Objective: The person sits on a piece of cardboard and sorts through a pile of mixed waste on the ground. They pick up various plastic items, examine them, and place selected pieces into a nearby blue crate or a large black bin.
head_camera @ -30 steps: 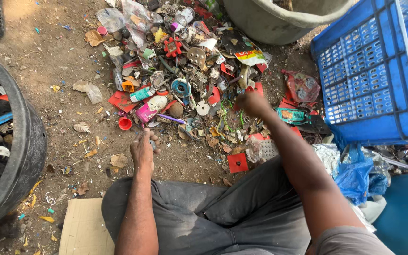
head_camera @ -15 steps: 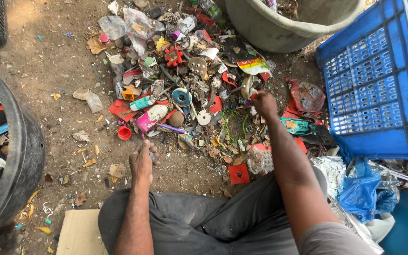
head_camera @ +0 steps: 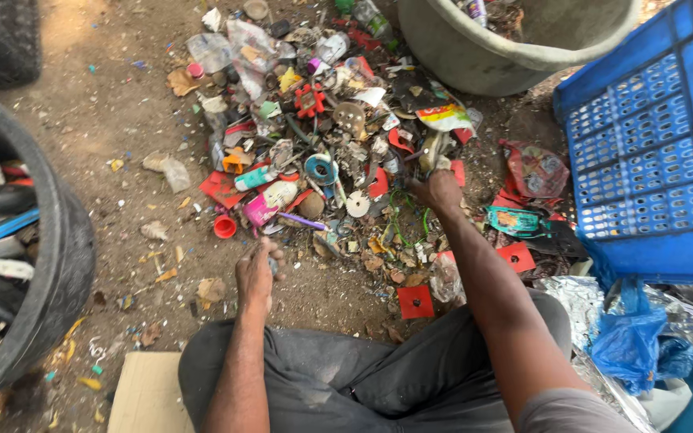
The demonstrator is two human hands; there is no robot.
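A pile of mixed plastic scrap (head_camera: pixel 322 152) lies on the dirt ground in front of me. My right hand (head_camera: pixel 436 191) reaches into its right side, fingers closed around a small piece I cannot make out. My left hand (head_camera: pixel 255 271) rests near the pile's front edge, fingers curled around a small dark bit. A red bottle cap (head_camera: pixel 224 227) lies just left of that hand. A blue and white tape roll (head_camera: pixel 321 168) and a white disc (head_camera: pixel 358 204) sit between my hands.
A large black tub (head_camera: pixel 58 265) with scrap stands at the left. A grey basin (head_camera: pixel 483 56) is at the back, a blue plastic crate (head_camera: pixel 651 152) at the right. Blue bags (head_camera: pixel 627 341) and foil lie by my right knee. Cardboard (head_camera: pixel 146 393) is under my left leg.
My right hand has stayed in the right side of the pile, closing on something. My left hand has curled shut and stayed low near the front edge.
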